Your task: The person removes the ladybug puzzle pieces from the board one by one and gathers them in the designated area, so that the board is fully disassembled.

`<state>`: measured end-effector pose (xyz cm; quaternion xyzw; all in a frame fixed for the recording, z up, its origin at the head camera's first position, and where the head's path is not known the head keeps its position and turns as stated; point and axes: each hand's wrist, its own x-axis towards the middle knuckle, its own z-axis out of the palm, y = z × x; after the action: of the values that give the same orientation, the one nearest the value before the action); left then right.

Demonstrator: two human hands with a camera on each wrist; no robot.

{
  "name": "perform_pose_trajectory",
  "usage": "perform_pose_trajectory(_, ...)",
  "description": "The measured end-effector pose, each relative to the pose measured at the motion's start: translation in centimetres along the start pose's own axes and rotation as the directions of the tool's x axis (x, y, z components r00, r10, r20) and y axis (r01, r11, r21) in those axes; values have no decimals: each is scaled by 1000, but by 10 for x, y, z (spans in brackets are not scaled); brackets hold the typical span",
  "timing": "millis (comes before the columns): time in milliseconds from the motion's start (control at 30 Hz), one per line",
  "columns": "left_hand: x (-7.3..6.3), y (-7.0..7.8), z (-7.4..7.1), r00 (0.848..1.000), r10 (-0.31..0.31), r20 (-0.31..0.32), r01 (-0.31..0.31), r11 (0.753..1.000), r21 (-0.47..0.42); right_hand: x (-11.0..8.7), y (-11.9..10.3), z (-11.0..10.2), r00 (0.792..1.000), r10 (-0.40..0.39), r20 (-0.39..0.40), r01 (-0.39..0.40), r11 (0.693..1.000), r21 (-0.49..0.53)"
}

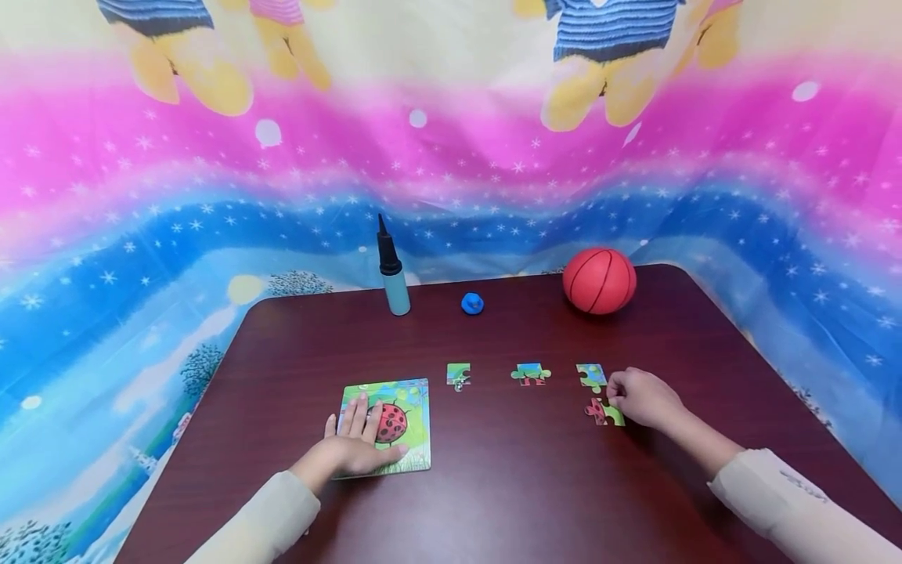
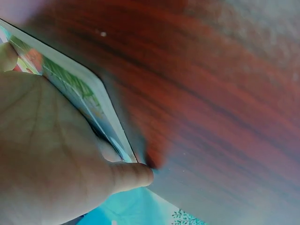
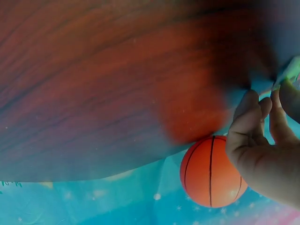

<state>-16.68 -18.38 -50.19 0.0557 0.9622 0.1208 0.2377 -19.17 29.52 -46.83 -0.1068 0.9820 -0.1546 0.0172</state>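
A square ladybug puzzle board [image 1: 416, 407] lies on the table at centre left. My left hand [image 1: 355, 446] rests on it with fingers spread, covering its left part. In the left wrist view, the board's pale edge [image 2: 89, 77] runs beside the left hand [image 2: 56, 150]. Farther right, my right hand [image 1: 644, 398] pinches a red-and-green puzzle piece [image 1: 597, 411] at its edge. A green bit of a piece [image 3: 293, 70] shows at the right hand's [image 3: 262, 136] fingertips. Just above lies a green-and-blue piece [image 1: 590, 376]. Two more pieces, one green [image 1: 458, 372] and one blue-topped [image 1: 531, 372], lie between the hands.
Along the back of the dark red table [image 1: 493, 501] stand a pump with a black nozzle [image 1: 397, 290], a small blue lump [image 1: 472, 304] and a red basketball [image 1: 599, 280]. A printed cloth [image 1: 451, 164] hangs around the table's back and sides.
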Motion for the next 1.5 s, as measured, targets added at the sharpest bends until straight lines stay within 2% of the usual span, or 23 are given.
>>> perform_pose_trajectory(133,-1,-2,-1,1000,-2,5,2,1000,-14,3,-4,4,999,-8,-37,7,1000,-5)
perform_pose_trajectory(233,-1,-2,-1,1000,-4,4,4,1000,-20,-1,-9,5,993,-45,-106,40,998,-49)
perform_pose_trajectory(367,-1,-2,-1,1000,5,21,-4,1000,-21,-20,-24,6,973,-127,-193,94,981,-170)
perform_pose_trajectory(500,0,-3,-2,1000,9,14,-9,1000,-14,-36,-36,13,951,-236,-198,181,948,-262)
perform_pose_trajectory(600,-1,-5,-4,1000,-1,4,1,1000,-3,-38,-40,18,931,-295,-217,224,928,-298)
perform_pose_trajectory(667,-2,-6,-5,1000,-7,8,7,1000,-1,-36,-40,20,924,-307,-228,232,924,-304)
perform_pose_trajectory(867,-1,-6,-3,1000,5,14,-5,1000,11,-35,-45,13,928,-286,-239,203,925,-320)
perform_pose_trajectory(933,0,-5,-2,1000,9,13,-9,999,43,-34,-55,10,921,-284,-267,195,929,-316)
perform_pose_trajectory(1000,1,-2,-4,1000,16,5,-17,997,79,-32,-71,7,903,-309,-299,216,927,-307)
perform_pose_trajectory(1067,-3,-2,-7,1000,18,-9,-17,995,103,-25,-96,9,878,-366,-310,274,913,-301)
perform_pose_trajectory(1167,-11,-3,-12,999,17,-34,-14,995,95,-13,-139,13,853,-445,-272,366,882,-296)
perform_pose_trajectory(1200,-14,-4,-13,999,17,-42,-13,996,88,-8,-154,15,855,-451,-254,379,880,-286)
perform_pose_trajectory(1267,-19,-6,-14,999,4,-43,0,996,85,1,-182,18,872,-436,-223,382,891,-247)
perform_pose_trajectory(1400,-24,-10,-8,1000,-24,-14,25,995,97,22,-226,27,917,-359,-173,327,926,-186)
perform_pose_trajectory(1500,-24,-13,-2,1000,-23,-13,24,996,82,36,-255,39,941,-325,-97,305,937,-172)
